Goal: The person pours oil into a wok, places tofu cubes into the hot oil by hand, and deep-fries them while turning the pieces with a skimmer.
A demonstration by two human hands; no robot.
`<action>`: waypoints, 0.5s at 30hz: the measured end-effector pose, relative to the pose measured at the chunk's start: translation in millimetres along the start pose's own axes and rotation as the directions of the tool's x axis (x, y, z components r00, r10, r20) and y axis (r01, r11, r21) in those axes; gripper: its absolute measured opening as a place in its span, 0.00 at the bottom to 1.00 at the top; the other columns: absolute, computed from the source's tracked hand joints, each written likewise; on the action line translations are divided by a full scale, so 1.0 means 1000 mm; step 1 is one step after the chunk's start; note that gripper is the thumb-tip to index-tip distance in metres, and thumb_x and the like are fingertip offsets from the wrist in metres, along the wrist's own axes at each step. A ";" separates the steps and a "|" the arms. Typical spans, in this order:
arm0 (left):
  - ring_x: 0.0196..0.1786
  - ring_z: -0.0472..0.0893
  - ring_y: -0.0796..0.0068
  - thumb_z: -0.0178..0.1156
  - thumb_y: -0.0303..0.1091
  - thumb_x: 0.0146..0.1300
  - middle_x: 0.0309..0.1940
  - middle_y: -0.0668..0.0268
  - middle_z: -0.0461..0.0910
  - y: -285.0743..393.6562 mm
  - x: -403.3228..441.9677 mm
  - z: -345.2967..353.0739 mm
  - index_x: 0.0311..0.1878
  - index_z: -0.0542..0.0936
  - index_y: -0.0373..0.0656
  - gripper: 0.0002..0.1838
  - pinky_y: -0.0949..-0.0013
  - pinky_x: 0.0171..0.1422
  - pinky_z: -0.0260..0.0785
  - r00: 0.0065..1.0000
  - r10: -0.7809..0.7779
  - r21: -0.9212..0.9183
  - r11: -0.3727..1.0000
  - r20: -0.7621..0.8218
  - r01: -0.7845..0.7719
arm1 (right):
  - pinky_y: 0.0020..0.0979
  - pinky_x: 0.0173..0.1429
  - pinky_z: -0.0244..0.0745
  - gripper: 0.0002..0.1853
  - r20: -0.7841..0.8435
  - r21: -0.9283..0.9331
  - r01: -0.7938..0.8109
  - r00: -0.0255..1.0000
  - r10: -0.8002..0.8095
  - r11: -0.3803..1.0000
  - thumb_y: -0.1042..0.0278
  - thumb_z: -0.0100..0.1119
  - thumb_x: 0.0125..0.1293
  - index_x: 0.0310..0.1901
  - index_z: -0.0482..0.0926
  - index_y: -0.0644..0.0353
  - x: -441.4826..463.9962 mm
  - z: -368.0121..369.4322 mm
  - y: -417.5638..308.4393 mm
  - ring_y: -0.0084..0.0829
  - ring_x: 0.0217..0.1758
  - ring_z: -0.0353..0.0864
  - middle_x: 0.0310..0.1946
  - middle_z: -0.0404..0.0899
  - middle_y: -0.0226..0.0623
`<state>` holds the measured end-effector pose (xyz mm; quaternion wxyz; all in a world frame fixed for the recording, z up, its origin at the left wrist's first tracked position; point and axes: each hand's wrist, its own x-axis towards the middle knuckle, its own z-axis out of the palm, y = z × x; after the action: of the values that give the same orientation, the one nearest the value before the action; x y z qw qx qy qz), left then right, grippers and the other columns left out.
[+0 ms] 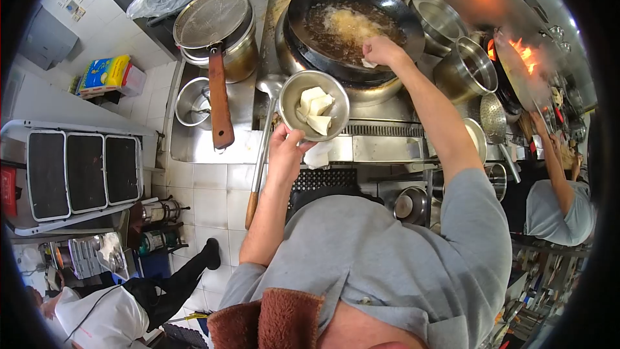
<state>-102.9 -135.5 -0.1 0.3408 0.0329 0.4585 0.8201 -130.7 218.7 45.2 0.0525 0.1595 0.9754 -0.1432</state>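
My left hand [286, 152] grips the rim of a small metal bowl [341, 95], thumb at the near edge. Inside the bowl lie several pale, wedge-cut pieces of tofu [316, 101]. Over the near right part of a large black wok [301, 29], my right hand [382, 52] is closed in a pinch. A bit of white tofu [369, 63] shows below its fingertips, close to the wok's inner wall. Dark hot oil [323, 32] fills the wok's bottom, with yellowish foam bubbling in the middle.
Left of the wok, a wooden-handled strainer [213, 19] rests on a pot [242, 55]. A long ladle [259, 148] lies beside the bowl. Metal pots [466, 71] and a perforated skimmer [493, 118] stand right. Flames [522, 55] rise near a co-worker's arm [554, 161]. Another person [103, 313] is lower left.
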 end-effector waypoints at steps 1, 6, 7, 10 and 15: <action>0.47 0.80 0.68 0.49 0.21 0.60 0.42 0.60 0.78 0.001 0.000 0.000 0.39 0.74 0.37 0.05 0.51 0.55 0.76 1.000 0.000 0.007 1.000 -0.007 0.000 | 0.37 0.43 0.75 0.07 -0.128 -0.005 0.003 0.992 -0.003 1.000 0.67 0.60 0.52 0.33 0.81 0.59 -0.005 0.002 -0.003 0.39 0.36 0.82 0.30 0.82 0.42; 0.45 0.81 0.68 0.52 0.23 0.61 0.41 0.59 0.78 -0.004 0.004 0.002 0.35 0.72 0.39 0.01 0.55 0.53 0.77 0.995 0.090 0.027 0.995 0.031 -0.091 | 0.41 0.44 0.76 0.07 -0.296 0.218 0.368 0.907 -0.298 0.904 0.65 0.59 0.55 0.34 0.82 0.55 -0.089 -0.015 -0.095 0.45 0.36 0.83 0.31 0.83 0.43; 0.44 0.81 0.69 0.52 0.22 0.62 0.41 0.60 0.78 -0.009 0.007 0.004 0.33 0.71 0.40 0.02 0.57 0.52 0.77 0.993 0.116 0.017 0.993 0.023 -0.117 | 0.42 0.44 0.76 0.09 -0.174 0.231 0.363 0.928 -0.329 0.903 0.64 0.60 0.54 0.36 0.81 0.55 -0.101 -0.003 -0.107 0.44 0.37 0.83 0.32 0.83 0.43; 0.43 0.81 0.69 0.52 0.20 0.62 0.41 0.61 0.78 -0.012 0.008 0.020 0.32 0.70 0.40 0.04 0.58 0.53 0.78 0.981 0.189 0.007 0.982 0.039 -0.189 | 0.42 0.42 0.75 0.15 -0.032 0.074 0.321 0.947 -0.320 0.944 0.60 0.63 0.52 0.39 0.76 0.55 -0.118 0.036 -0.126 0.44 0.39 0.83 0.34 0.83 0.41; 0.45 0.80 0.70 0.51 0.20 0.62 0.42 0.61 0.78 -0.018 0.010 0.025 0.35 0.72 0.38 0.02 0.57 0.54 0.78 0.991 0.109 -0.014 0.994 0.081 -0.108 | 0.40 0.43 0.75 0.17 0.025 0.233 0.252 0.964 -0.265 0.939 0.60 0.66 0.49 0.39 0.73 0.56 -0.122 0.034 -0.107 0.42 0.39 0.81 0.33 0.81 0.39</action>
<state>-91.4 -104.8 -1.9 0.3143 0.0894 0.4377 0.8376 -48.6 75.6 58.5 0.0417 0.0309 0.9630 -0.2643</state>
